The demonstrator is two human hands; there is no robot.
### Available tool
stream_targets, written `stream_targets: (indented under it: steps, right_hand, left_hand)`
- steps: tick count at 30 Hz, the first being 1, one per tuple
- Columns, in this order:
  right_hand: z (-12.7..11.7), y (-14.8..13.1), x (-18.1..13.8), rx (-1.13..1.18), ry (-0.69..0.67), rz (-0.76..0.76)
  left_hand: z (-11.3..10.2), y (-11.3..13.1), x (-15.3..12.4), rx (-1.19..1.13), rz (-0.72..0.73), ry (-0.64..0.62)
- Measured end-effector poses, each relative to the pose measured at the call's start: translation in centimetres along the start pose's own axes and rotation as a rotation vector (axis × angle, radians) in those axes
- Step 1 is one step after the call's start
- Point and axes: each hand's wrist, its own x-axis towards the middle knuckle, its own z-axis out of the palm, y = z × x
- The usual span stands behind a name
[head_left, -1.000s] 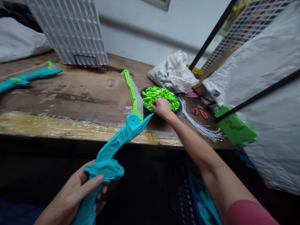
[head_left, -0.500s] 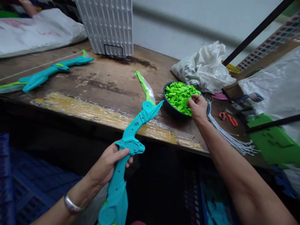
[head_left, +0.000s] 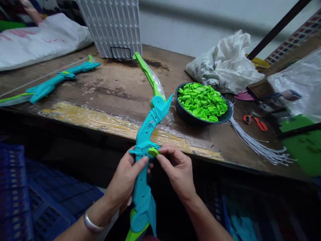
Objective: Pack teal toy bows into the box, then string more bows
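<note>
My left hand (head_left: 126, 175) is wrapped round the middle of a turquoise toy bow (head_left: 144, 201), its thumb on the front face. Green limbs stick out at the bow's top and bottom ends. Between thumb and forefinger, my right hand (head_left: 177, 169) pinches a small green plastic piece (head_left: 152, 152), held over the raised centre plate of the bow; whether it touches the plate I cannot tell. Beyond, on the table, a dark bowl (head_left: 187, 115) is heaped with similar green pieces (head_left: 200, 100).
A second toy bow (head_left: 52, 82), strung, lies on the table (head_left: 107, 87) at the left. White cords (head_left: 255, 144), orange-handled pliers (head_left: 259, 124) and a white sack (head_left: 220, 67) are at the right. Blue crates (head_left: 50, 197) stand below the table edge. Another person's arm (head_left: 32, 11) shows far left.
My right hand has come from the bowl to the bow's centre, bringing a green piece. The bow, still in my left hand, sits slightly higher and further right in view.
</note>
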Motion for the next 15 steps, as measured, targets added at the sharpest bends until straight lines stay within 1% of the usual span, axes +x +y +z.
stream_targets:
  steps: [3,8,12,15]
  right_hand:
    - [0.0,-0.4,-0.2,-0.099,0.016,-0.065]
    - [-1.4,-1.5,0.1,-0.258,-0.035,-0.127]
    - [-2.1,-1.7,0.2,-0.302,-0.083,-0.136]
    - [-2.0,-1.9,0.2,-0.347,-0.091,-0.184]
  left_hand:
    - [0.6,-0.2,-0.3,-0.006,-0.003,-0.025]
    - [1.2,-0.9,-0.3,-0.008,0.015,-0.057]
    - [1.3,-1.0,-0.4,0.001,0.010,-0.089]
    - [1.3,-0.7,-0.7,0.018,0.015,-0.107]
